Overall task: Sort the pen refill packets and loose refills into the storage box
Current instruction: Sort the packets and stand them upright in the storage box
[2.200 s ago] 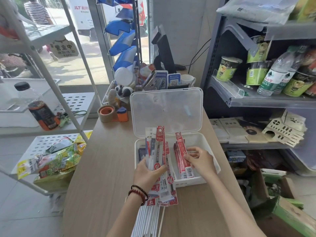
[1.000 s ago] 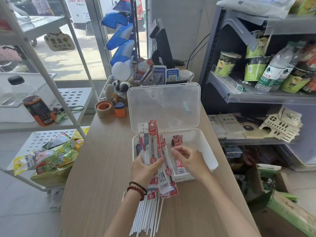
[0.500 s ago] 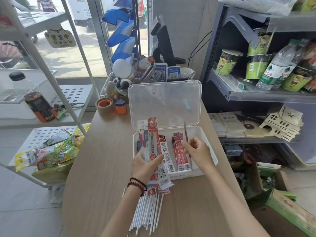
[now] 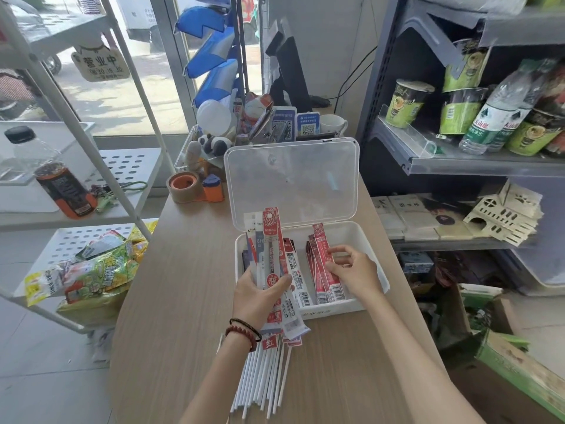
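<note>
Box [image 4: 330,310] left rim: left grip [image 4: 255,298] clutches packet fan [image 4: 270,237]; right grip [image 4: 354,272] pinches red packets [image 4: 321,249] inside.

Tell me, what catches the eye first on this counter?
The left hand grips a fan of red-and-white refill packets over the left side of the open white plastic storage box. The right hand pinches slim red packets leaning inside it. White loose refill tubes lie on the wooden counter beneath the left wrist.

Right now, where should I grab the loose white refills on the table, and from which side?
Gather them around mid-length, coming from the right: the loose white refills lie fanned on the table, far ends hidden under the packets held by the left hand, whose forearm covers their left side.
</note>
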`<state>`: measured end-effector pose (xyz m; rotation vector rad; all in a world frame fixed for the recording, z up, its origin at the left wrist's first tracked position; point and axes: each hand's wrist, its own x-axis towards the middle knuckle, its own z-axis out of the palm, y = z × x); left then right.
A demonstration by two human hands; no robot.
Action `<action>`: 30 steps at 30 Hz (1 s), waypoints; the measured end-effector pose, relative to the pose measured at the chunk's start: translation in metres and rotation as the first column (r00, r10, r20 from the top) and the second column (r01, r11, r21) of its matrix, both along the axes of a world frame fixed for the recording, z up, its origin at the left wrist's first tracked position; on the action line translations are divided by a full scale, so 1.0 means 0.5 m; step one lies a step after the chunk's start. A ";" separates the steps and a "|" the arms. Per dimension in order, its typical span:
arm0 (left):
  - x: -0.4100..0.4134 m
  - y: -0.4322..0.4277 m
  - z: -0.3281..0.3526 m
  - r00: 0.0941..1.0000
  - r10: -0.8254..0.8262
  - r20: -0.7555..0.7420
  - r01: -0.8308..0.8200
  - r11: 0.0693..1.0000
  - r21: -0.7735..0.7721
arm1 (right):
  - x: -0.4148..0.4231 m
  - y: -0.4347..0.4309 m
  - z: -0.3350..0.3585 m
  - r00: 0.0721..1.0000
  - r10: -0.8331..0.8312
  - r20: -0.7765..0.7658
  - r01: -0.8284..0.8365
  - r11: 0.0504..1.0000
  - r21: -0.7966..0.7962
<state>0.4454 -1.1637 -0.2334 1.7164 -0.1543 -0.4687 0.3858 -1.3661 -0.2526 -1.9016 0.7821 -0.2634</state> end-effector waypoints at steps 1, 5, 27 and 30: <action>0.000 0.000 0.001 1.000 0.000 -0.002 0.000 1.000 0.001 | 0.002 0.001 -0.003 1.000 -0.015 -0.025 0.014 0.999 -0.046; -0.001 0.001 0.004 1.000 0.000 -0.017 0.000 1.000 -0.009 | 0.011 0.019 -0.012 0.996 -0.020 -0.091 0.006 0.988 -0.154; -0.019 0.046 0.063 0.952 -0.005 -0.307 -0.044 0.987 -0.153 | -0.062 0.148 0.110 0.967 0.230 0.111 -0.242 0.963 0.114; -0.025 0.056 0.065 0.960 0.002 -0.280 -0.041 0.990 -0.133 | -0.065 0.165 0.115 0.959 0.258 0.115 -0.274 0.948 0.159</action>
